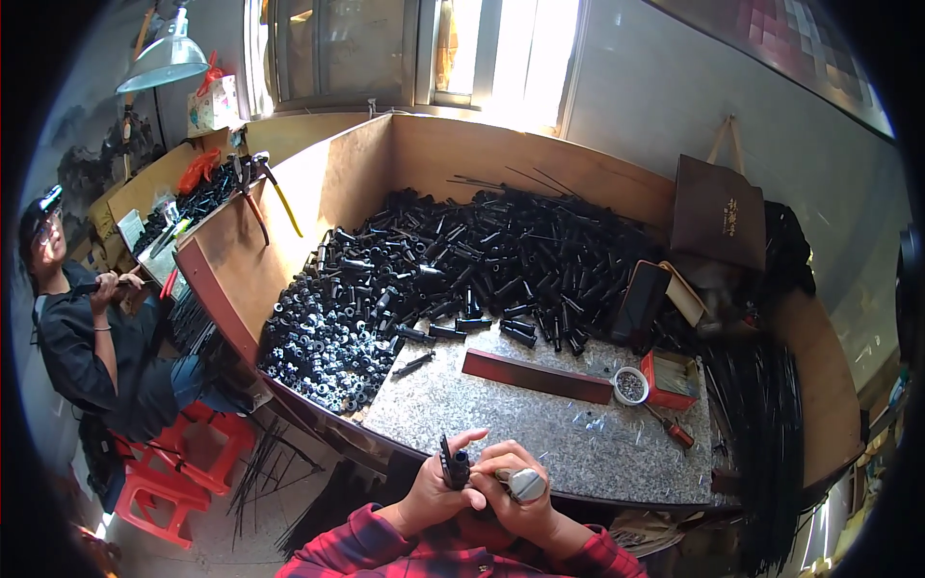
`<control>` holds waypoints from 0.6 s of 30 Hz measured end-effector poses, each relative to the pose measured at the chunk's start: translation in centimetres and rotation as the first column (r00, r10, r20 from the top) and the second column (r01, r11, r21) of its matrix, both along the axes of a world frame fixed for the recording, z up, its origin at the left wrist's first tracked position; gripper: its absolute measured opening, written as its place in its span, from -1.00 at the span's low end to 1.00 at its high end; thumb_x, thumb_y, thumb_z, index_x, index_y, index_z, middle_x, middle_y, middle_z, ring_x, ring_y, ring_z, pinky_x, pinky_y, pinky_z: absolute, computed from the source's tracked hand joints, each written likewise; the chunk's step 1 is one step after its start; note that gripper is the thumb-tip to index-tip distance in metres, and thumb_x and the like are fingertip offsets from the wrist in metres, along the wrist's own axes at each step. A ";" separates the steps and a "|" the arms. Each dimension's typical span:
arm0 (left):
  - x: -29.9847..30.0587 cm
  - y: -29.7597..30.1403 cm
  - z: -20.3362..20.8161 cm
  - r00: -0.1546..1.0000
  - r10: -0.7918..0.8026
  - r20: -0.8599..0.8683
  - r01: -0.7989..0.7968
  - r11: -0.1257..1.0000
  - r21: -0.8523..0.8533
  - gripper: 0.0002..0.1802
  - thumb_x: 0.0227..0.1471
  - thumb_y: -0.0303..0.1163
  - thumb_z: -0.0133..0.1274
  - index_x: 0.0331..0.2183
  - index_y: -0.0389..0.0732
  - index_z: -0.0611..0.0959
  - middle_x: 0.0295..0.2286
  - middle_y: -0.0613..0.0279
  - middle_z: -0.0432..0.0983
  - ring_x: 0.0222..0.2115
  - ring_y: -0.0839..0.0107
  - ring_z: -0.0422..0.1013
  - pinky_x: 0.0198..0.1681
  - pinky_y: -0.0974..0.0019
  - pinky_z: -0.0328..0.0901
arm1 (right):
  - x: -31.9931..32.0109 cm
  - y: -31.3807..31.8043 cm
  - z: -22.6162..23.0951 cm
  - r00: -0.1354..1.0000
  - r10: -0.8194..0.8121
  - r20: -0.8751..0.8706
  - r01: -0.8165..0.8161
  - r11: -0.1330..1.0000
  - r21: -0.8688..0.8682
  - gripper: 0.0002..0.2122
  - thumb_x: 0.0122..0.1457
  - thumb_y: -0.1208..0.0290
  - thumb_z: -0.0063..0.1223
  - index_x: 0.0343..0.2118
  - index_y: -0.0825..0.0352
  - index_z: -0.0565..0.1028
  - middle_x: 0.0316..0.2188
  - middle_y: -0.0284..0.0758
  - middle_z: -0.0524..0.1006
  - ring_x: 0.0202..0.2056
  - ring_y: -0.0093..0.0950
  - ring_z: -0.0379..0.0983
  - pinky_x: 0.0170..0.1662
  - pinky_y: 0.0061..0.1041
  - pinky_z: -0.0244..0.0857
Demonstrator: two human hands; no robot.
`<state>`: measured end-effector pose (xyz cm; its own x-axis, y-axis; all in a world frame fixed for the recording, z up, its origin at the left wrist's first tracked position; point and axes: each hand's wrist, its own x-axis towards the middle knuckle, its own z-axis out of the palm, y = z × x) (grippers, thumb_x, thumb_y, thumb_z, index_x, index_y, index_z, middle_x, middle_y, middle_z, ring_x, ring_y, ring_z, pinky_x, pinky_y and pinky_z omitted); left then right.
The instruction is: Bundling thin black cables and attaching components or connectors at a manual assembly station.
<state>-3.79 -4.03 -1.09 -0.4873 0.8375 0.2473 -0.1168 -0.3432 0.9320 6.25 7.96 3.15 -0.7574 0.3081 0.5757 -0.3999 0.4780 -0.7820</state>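
Note:
My left hand [434, 493] holds a short black tube part [454, 464] upright at the near edge of the speckled stone worktop [540, 433]. My right hand [515, 486] is pressed against the left and grips a grey-handled tool [526, 484], its tip toward the black part. Both hands sit close to my chest, above red plaid sleeves. A large heap of black tube parts [462, 260] fills the back of the wooden-walled bench.
A dark red bar [536, 376] lies across the worktop, with a small round cup of screws [630, 385], a red box [672, 378] and a screwdriver [670, 428] to its right. Black rods [766, 424] lie at the right. Another person [82, 328] sits at the left beside red stools [173, 462].

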 end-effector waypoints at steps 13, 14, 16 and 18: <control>0.3 -0.1 0.7 1.000 0.024 0.000 -0.024 1.000 -0.002 0.04 -0.34 -0.15 0.43 0.12 -0.31 0.26 -0.47 0.55 0.41 -0.48 0.80 0.26 -0.35 0.63 0.20 | 0.1 -1.2 -1.5 0.998 -0.050 -0.046 0.045 0.995 -0.092 -0.90 0.03 0.62 0.14 -0.38 0.36 0.48 -0.38 -0.24 0.46 -0.40 -0.41 0.47 -0.34 -0.49 0.35; 0.4 -0.2 0.7 0.999 0.038 -0.029 -0.038 0.999 0.009 0.03 -0.34 -0.15 0.43 0.11 -0.32 0.27 -0.45 0.54 0.42 -0.47 0.80 0.26 -0.34 0.63 0.20 | 0.2 -1.4 -1.4 0.998 -0.049 -0.045 0.045 0.995 -0.092 -0.90 0.03 0.62 0.14 -0.38 0.36 0.48 -0.38 -0.24 0.46 -0.40 -0.41 0.47 -0.34 -0.49 0.35; 0.5 -0.2 0.7 0.997 0.054 -0.058 -0.052 0.998 0.020 0.02 -0.34 -0.15 0.43 0.10 -0.33 0.28 -0.42 0.53 0.43 -0.46 0.80 0.27 -0.33 0.63 0.21 | 0.4 -1.8 -1.2 0.998 -0.034 -0.048 0.025 0.984 -0.175 -0.92 0.05 0.62 0.12 -0.38 0.37 0.47 -0.37 -0.26 0.45 -0.39 -0.46 0.46 -0.32 -0.51 0.34; 0.7 -0.2 0.7 0.997 0.067 -0.024 -0.066 0.997 0.038 0.03 -0.35 -0.11 0.42 0.09 -0.35 0.29 -0.45 0.52 0.43 -0.48 0.78 0.26 -0.35 0.62 0.22 | 0.4 -1.8 -1.2 0.998 -0.023 -0.053 0.012 0.983 -0.185 -0.92 0.06 0.63 0.11 -0.38 0.37 0.47 -0.37 -0.26 0.45 -0.38 -0.47 0.45 -0.31 -0.51 0.34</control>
